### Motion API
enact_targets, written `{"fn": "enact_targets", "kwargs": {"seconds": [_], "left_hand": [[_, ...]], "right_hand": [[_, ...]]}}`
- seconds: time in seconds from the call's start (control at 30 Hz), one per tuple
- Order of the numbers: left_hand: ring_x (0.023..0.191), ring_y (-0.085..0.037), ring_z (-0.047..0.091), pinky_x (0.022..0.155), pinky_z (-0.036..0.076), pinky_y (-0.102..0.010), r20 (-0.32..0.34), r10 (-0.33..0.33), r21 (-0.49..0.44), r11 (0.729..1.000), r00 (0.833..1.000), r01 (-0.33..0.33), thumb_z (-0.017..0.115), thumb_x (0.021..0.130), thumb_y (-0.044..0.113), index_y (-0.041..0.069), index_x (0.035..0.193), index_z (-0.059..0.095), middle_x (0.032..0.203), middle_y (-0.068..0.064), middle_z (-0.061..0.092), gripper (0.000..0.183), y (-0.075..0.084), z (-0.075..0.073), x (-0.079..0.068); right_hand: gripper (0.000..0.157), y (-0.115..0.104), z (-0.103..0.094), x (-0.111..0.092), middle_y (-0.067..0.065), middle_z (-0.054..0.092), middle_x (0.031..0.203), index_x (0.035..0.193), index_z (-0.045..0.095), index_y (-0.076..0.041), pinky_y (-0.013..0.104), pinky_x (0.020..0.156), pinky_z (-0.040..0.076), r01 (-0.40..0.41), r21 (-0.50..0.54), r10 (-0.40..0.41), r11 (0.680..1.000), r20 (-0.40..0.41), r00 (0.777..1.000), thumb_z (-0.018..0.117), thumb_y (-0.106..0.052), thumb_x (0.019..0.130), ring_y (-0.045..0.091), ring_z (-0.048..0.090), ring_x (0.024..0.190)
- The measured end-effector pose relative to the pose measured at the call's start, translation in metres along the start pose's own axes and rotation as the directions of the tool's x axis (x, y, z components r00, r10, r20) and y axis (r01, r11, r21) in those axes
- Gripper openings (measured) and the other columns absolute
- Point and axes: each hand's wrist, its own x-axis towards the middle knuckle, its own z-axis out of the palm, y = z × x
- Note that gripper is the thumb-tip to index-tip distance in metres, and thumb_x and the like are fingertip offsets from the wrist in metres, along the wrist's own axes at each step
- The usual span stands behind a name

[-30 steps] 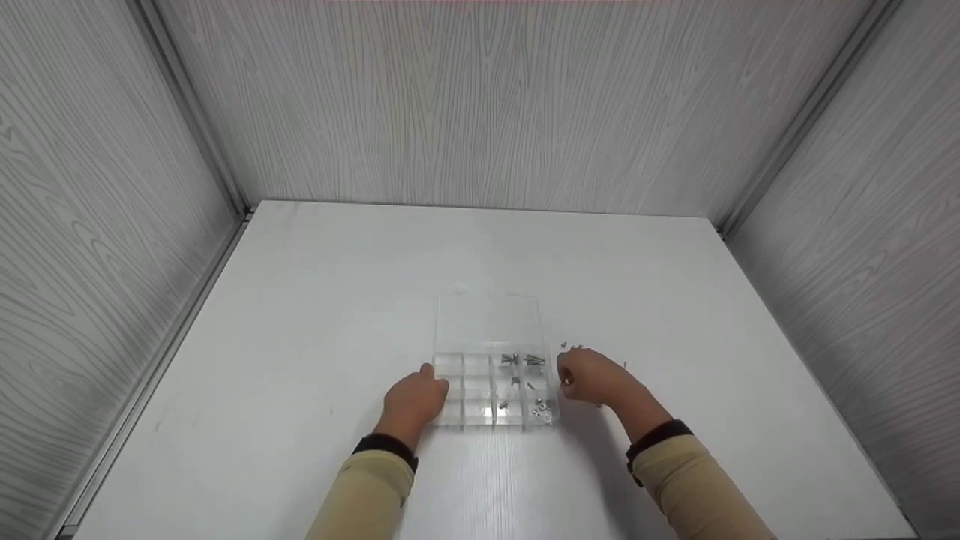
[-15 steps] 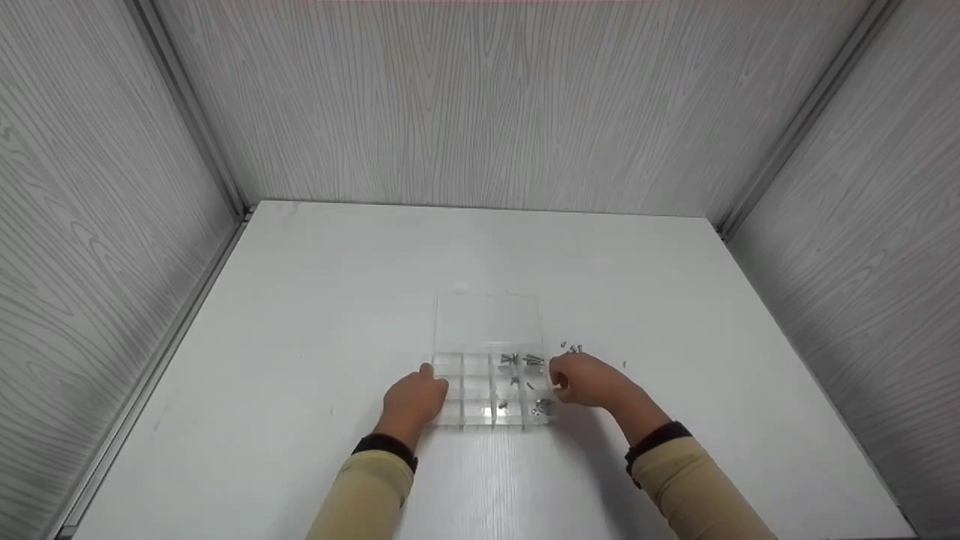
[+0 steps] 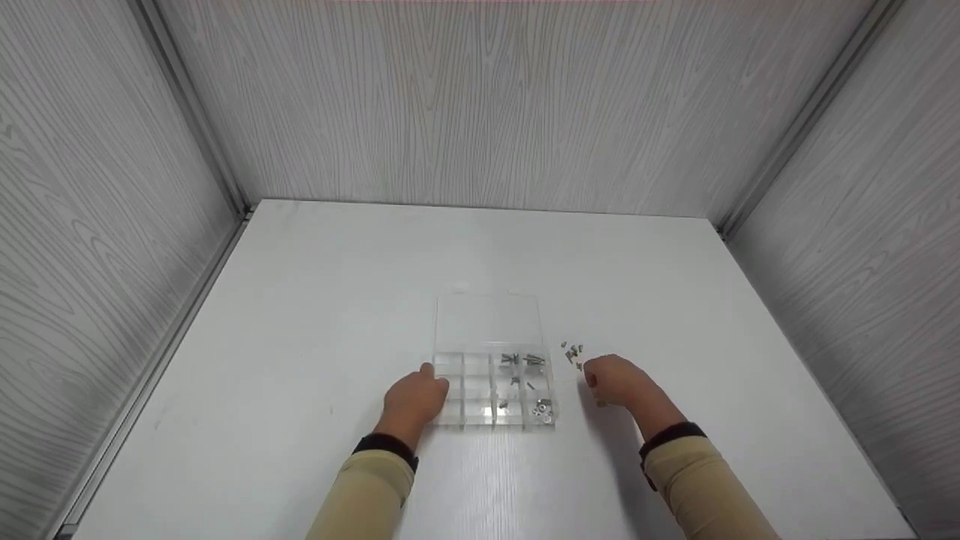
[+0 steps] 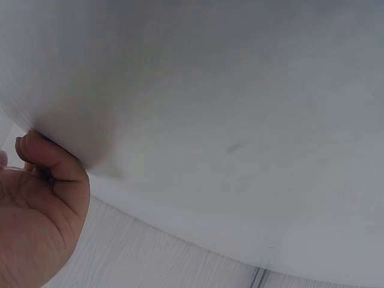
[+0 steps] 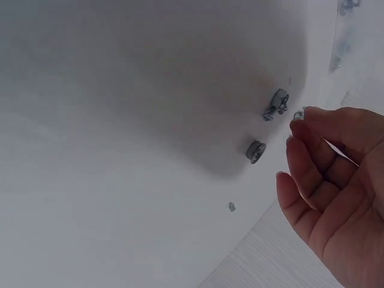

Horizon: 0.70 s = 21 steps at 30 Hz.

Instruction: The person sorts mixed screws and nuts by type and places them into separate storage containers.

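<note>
Okay, clear compartment box (image 3: 478, 386) sits around the middle of the desk (image 3: 337, 300), lid (image 3: 487, 321) lying open on its far side. We see screws (image 3: 534, 360) in its far-right compartments, ring-like pieces (image 3: 542, 411) in the near-right corner one. Left hand (image 3: 414, 397) grips the box's left edge. Loose metal pieces (image 3: 574, 352) lie just right of the box; right hand (image 3: 616, 381) beside them, fingers curled, thumb and forefinger tips at a small metal bit (image 5: 299, 114). We can't tell if it's pinched. Black bands (image 3: 386, 444) on both wrists, wood-grain panels (image 3: 487, 112) behind and alongside.
</note>
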Motion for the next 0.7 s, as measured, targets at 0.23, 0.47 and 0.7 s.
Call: {"fn": "enact_targets", "kwargs": {"seconds": [0.23, 0.47, 0.7], "left_hand": [[0.1, -0.034, 0.051, 0.084, 0.04, -0.044, -0.001, -0.005, -0.002, 1.0, 1.0, 0.005, 0.032, 0.088, 0.032, -0.006, 0.128, 0.034, 0.106, -0.021, 0.054, 0.055, 0.0001, 0.0018, 0.0004], [0.086, -0.028, 0.054, 0.074, 0.044, -0.039, 0.0, 0.026, 0.068, 0.997, 1.0, -0.026, 0.032, 0.09, 0.031, -0.006, 0.122, 0.039, 0.093, -0.017, 0.056, 0.05, 0.0016, -0.0001, -0.0027], [0.07, -0.023, 0.051, 0.063, 0.045, -0.036, 0.002, 0.109, 0.185, 0.977, 0.994, -0.108, 0.035, 0.09, 0.025, -0.005, 0.109, 0.048, 0.083, -0.012, 0.051, 0.038, 0.0024, -0.004, -0.0052]], "right_hand": [[0.012, -0.0003, 0.0024, 0.0002, 0.001, 0.051, 0.067, 0.081, 0.059, -0.005, 0.029, 0.055, 0.041, -0.072, 0.009, 0.072, 0.997, 0.049, 0.996, 0.064, 0.0, 0.071, 0.017, 0.047, 0.062], [0.011, 0.0032, 0.0036, -0.0002, 0.003, 0.049, 0.065, 0.073, 0.056, -0.004, 0.03, 0.054, 0.039, -0.061, 0.003, 0.061, 0.998, 0.016, 0.998, 0.066, -0.001, 0.069, 0.019, 0.045, 0.059], [0.012, 0.004, 0.004, 0.0013, 0.003, 0.049, 0.065, 0.073, 0.056, -0.003, 0.032, 0.056, 0.038, -0.061, -0.01, 0.062, 0.998, 0.013, 0.998, 0.066, 0.0, 0.067, 0.019, 0.044, 0.061]]}}
